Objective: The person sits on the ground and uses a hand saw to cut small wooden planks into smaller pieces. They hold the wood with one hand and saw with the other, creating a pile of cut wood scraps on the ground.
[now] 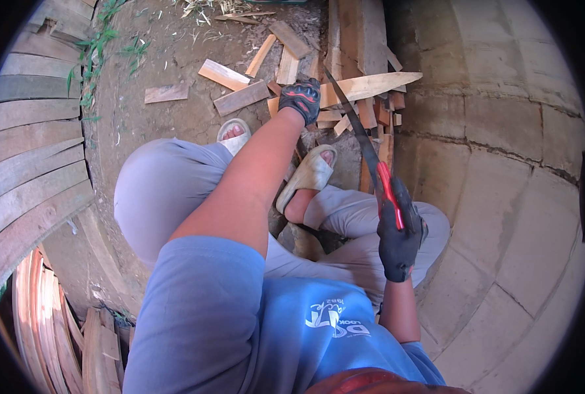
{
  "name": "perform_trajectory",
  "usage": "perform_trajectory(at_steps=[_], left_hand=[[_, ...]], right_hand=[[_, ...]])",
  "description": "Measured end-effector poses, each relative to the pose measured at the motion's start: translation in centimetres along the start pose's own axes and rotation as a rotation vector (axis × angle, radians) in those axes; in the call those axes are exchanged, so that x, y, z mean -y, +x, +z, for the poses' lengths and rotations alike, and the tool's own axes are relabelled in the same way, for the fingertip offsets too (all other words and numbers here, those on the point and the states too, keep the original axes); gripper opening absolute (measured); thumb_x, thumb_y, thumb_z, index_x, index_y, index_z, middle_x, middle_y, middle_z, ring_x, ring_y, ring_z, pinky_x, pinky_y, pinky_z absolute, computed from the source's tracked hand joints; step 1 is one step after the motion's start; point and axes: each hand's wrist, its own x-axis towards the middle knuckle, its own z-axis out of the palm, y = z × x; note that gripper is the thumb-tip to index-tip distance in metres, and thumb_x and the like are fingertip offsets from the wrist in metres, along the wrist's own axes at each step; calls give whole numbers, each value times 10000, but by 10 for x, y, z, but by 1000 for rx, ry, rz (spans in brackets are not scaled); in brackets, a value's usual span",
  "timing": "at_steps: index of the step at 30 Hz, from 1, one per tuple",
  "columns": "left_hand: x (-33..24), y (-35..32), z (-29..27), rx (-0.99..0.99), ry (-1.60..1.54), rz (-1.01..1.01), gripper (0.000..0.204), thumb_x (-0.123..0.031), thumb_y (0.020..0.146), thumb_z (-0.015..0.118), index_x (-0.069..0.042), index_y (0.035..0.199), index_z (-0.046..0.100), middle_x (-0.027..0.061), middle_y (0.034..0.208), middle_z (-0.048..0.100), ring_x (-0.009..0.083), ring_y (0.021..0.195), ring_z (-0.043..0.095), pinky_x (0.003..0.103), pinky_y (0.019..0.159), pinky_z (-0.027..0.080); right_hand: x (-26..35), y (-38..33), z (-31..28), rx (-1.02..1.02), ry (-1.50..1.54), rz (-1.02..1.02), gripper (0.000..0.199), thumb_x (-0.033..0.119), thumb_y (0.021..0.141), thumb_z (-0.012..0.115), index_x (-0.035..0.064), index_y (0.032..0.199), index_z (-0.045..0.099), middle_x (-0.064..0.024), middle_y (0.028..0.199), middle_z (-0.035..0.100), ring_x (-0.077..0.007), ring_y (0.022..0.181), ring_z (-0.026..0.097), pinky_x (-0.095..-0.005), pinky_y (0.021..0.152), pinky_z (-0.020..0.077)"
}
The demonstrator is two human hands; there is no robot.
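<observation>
My left hand (301, 100), in a black glove with red marks, is closed over a pale wooden board (378, 85) whose right end tapers to a point. In my right hand (401, 238), also gloved in black, is the red handle of a handsaw (360, 131). Its long dark blade slants up and left, and its narrow tip passes across the board just right of my left hand. Whether the blade touches the board, I cannot tell. The fingertips of my left hand are partly hidden.
Short wood offcuts (241, 98) lie on the dirt beyond my feet. Longer planks (372, 36) are stacked at the far middle. A concrete block wall (496, 125) rises on the right. Wooden slats (29, 154) line the left, with more split wood (43, 322) at lower left.
</observation>
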Motion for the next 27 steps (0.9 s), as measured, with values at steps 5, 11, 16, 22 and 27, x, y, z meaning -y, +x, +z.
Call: perform_trajectory(at_steps=[5, 11, 16, 22, 27], left_hand=[[-2, 1, -3, -29, 64, 27, 295, -172, 919, 663, -40, 1182, 634, 170, 1152, 761, 313, 1080, 756, 426, 895, 601], [-1, 1, -1, -53, 68, 9, 296, -154, 900, 681, -46, 1172, 640, 162, 1089, 766, 314, 1030, 764, 444, 859, 607], [1, 3, -8, -111, 75, 54, 267, -146, 901, 630, -18, 1134, 654, 204, 1073, 759, 355, 1012, 763, 474, 857, 602], [-9, -4, -21, -22, 82, 22, 304, -179, 879, 695, -50, 1153, 672, 175, 1146, 751, 323, 1077, 752, 440, 895, 599], [-2, 3, -39, 133, -16, 79, 451, -246, 842, 653, 2, 1219, 655, 258, 1210, 732, 418, 1121, 723, 502, 974, 578]], right_hand=[[-3, 52, 36, -49, -59, -170, 380, 163, 1026, 661, 84, 1396, 686, -178, 1294, 746, -320, 1161, 745, -416, 971, 566], [0, 120, 70, -64, -16, -226, 383, 223, 1029, 628, 92, 1383, 694, -222, 1268, 733, -388, 1141, 724, -445, 974, 558], [10, 153, 111, -109, 5, -218, 383, 249, 1022, 635, 94, 1364, 709, -228, 1239, 740, -390, 1134, 719, -443, 977, 553], [-29, 183, 118, -75, 251, -162, 412, 281, 1019, 657, 88, 1380, 707, -213, 1225, 757, -321, 1138, 734, -420, 995, 542], [-57, 165, 120, -119, 274, -215, 430, 257, 1041, 641, 83, 1434, 665, -211, 1307, 728, -309, 1177, 728, -410, 1008, 539]])
